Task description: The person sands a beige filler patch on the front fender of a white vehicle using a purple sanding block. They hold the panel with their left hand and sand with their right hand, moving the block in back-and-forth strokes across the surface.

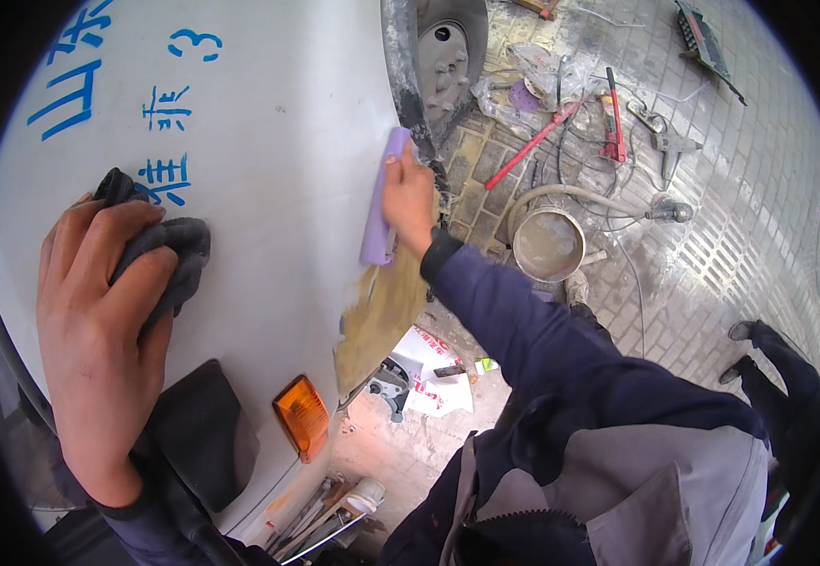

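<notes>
My right hand [410, 198] is closed round a long purple sanding block [377, 226]. The block lies along the lower edge of a white vehicle panel [278, 189], by the wheel arch. Just below the block, a patch of tan body filler [382, 316] with a ragged border covers the panel's edge. My left hand [103, 311] grips a bunched dark grey cloth [169, 250] over the panel, close to blue painted characters; my palm side is hidden. An orange side marker lamp [301, 418] sits on the panel between my arms.
Right of me a bucket of cloudy liquid [549, 243] stands on the paving, with a hose [570, 191] beside it. Farther off lie a red-handled jack [613, 123], cables and plastic bags [547, 75]. Another person's legs [769, 363] show at the right.
</notes>
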The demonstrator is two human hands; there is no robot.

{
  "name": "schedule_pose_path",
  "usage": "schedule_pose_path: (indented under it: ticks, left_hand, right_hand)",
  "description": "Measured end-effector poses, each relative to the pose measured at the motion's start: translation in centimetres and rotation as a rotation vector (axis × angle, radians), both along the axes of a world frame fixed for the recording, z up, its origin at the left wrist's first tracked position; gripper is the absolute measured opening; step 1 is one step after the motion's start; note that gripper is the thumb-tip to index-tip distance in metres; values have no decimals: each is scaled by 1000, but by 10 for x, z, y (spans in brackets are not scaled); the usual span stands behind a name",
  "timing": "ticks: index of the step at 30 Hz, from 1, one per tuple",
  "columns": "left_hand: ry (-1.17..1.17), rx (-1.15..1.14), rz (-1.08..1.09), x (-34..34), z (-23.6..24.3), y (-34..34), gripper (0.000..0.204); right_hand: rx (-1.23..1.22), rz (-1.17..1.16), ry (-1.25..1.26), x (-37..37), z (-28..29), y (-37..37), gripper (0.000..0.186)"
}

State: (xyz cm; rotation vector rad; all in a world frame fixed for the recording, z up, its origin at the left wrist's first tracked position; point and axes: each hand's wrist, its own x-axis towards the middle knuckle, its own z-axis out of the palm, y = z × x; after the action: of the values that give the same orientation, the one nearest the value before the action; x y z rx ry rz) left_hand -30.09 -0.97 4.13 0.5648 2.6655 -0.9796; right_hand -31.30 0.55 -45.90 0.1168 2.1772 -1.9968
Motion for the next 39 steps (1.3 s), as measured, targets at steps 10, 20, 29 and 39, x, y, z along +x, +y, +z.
schedule_pose_path:
  ticks: [10, 20, 29, 39]
  left_hand:
    - [-23, -12, 20, -1, 0, 2, 37]
    - [-11, 8, 41, -1, 1, 3, 36]
    - [-29, 3, 49, 2, 2, -1, 35]
    - [-64, 0, 96, 2, 5, -2, 40]
  right_hand:
    - [78, -4, -185, -1, -1, -2, 56]
    - [23, -49, -12, 1, -7, -2, 55]
    - [-51, 65, -257, -1, -20, 12, 54]
    - [-50, 104, -98, -6, -32, 18, 52]
